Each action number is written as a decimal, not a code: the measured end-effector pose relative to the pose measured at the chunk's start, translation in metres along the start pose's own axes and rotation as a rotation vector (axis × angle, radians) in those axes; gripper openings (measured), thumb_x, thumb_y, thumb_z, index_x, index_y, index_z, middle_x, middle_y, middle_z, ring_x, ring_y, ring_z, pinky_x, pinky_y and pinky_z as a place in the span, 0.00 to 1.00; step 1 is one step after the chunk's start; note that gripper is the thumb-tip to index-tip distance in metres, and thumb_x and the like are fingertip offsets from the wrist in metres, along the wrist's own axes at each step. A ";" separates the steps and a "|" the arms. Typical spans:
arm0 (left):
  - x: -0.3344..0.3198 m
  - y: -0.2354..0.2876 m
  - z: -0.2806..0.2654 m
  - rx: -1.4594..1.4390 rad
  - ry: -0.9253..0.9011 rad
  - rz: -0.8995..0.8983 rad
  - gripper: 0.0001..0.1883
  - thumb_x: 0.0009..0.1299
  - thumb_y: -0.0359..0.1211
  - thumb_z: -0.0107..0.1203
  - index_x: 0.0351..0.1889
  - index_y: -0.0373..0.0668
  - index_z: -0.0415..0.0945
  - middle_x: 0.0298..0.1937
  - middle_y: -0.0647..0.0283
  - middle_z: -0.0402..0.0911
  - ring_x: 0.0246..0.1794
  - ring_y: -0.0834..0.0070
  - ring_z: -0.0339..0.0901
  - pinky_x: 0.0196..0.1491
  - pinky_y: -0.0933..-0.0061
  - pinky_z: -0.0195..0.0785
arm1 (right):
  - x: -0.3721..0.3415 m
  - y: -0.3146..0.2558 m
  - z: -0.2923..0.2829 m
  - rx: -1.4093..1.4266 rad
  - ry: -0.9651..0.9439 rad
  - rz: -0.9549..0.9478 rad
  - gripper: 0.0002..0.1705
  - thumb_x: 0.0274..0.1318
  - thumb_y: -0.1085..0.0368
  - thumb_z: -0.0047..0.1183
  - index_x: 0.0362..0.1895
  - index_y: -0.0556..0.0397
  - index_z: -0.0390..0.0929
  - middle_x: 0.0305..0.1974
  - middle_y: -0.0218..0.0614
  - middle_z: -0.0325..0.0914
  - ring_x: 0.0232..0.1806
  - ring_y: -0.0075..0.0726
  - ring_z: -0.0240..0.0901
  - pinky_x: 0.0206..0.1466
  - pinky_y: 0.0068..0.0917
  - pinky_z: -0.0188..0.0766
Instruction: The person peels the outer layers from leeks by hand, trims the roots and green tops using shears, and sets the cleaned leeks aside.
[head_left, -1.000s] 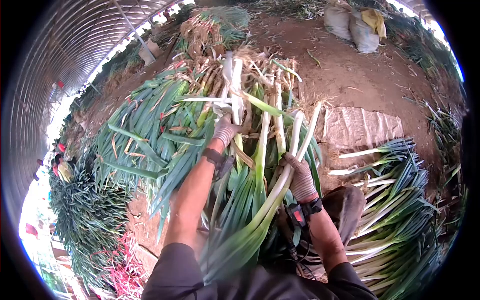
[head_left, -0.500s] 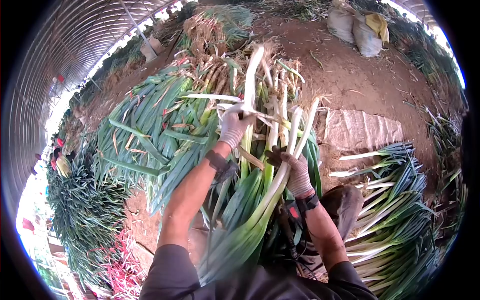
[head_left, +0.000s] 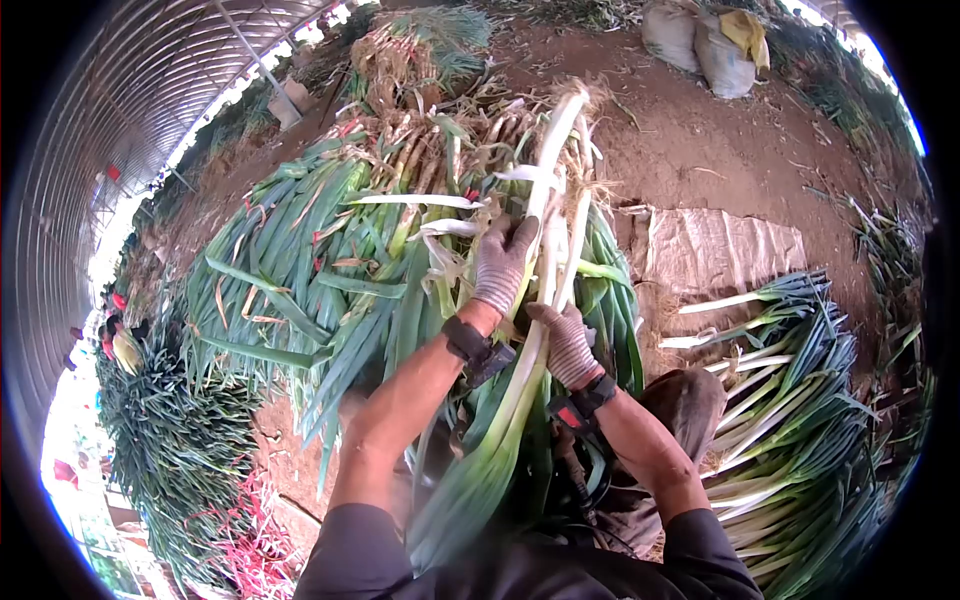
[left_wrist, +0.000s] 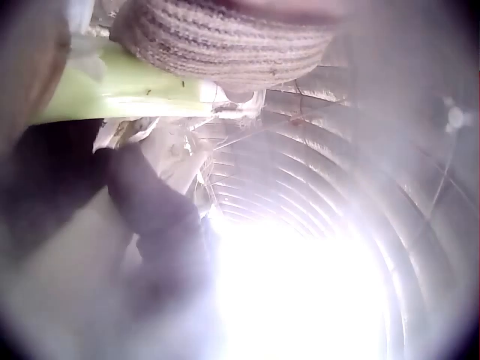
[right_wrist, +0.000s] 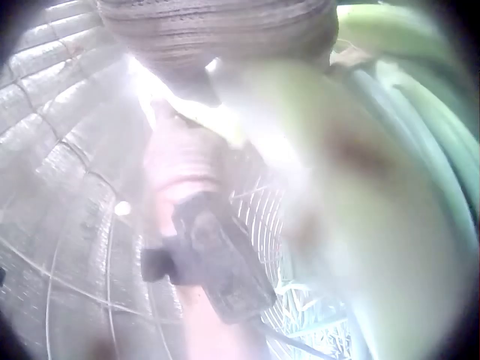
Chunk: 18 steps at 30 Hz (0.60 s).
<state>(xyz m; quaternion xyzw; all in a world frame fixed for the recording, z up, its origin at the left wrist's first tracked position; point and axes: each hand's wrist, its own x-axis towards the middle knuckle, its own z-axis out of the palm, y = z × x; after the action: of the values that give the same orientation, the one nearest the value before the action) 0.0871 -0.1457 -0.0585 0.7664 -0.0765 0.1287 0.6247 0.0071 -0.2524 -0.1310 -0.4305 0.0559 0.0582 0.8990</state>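
Both hands wear striped, dark-fingered gloves. In the head view my left hand (head_left: 502,262) grips a long white-stalked green onion (head_left: 552,150), its roots pointing away from me. Lower and to the right, my right hand (head_left: 566,342) holds stalks whose green leaves (head_left: 470,495) hang toward my lap. The stalks of the two hands lie side by side and overlap, so which fingers bear on which stalk is partly hidden. In the left wrist view a pale green stalk (left_wrist: 135,90) passes beneath the glove (left_wrist: 225,45). The right wrist view shows blurred stalks close to the glove (right_wrist: 225,34).
A heap of untrimmed onions (head_left: 290,250) lies left of the hands. White-stalked onions (head_left: 760,480) are laid out at the right, below a flat sack (head_left: 720,250). Filled sacks (head_left: 722,60) stand at the back right. Red ties (head_left: 255,545) lie lower left.
My left hand has moved right with its stalk, close beside the right hand's stalks. The right hand has shifted slightly left, and its stalks now stand more upright beside the other.
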 end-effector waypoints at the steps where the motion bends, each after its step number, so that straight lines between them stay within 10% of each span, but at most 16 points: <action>1: 0.004 -0.008 0.004 -0.089 0.007 -0.063 0.16 0.75 0.41 0.59 0.38 0.35 0.78 0.30 0.67 0.78 0.32 0.82 0.67 0.36 0.76 0.65 | -0.001 0.000 -0.002 0.080 -0.044 0.058 0.19 0.55 0.66 0.64 0.49 0.57 0.74 0.33 0.31 0.77 0.30 0.29 0.77 0.33 0.29 0.80; 15: 0.033 -0.037 0.004 0.072 -0.053 -0.272 0.10 0.71 0.31 0.55 0.38 0.33 0.83 0.29 0.57 0.84 0.27 0.73 0.77 0.35 0.70 0.71 | -0.010 -0.019 0.003 0.125 -0.068 0.142 0.23 0.57 0.64 0.65 0.55 0.56 0.74 0.39 0.30 0.78 0.34 0.25 0.75 0.37 0.25 0.76; 18: 0.025 -0.026 0.006 0.463 -0.034 -0.093 0.09 0.71 0.31 0.57 0.35 0.33 0.81 0.26 0.58 0.83 0.25 0.75 0.77 0.34 0.71 0.71 | -0.007 -0.027 0.009 0.012 0.083 0.047 0.21 0.57 0.66 0.64 0.54 0.57 0.75 0.39 0.31 0.79 0.35 0.26 0.76 0.41 0.27 0.77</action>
<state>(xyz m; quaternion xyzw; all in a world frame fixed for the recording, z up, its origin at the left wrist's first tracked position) 0.1189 -0.1447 -0.0770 0.8939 -0.0201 0.1011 0.4362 0.0045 -0.2633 -0.1035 -0.4257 0.1035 0.0611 0.8968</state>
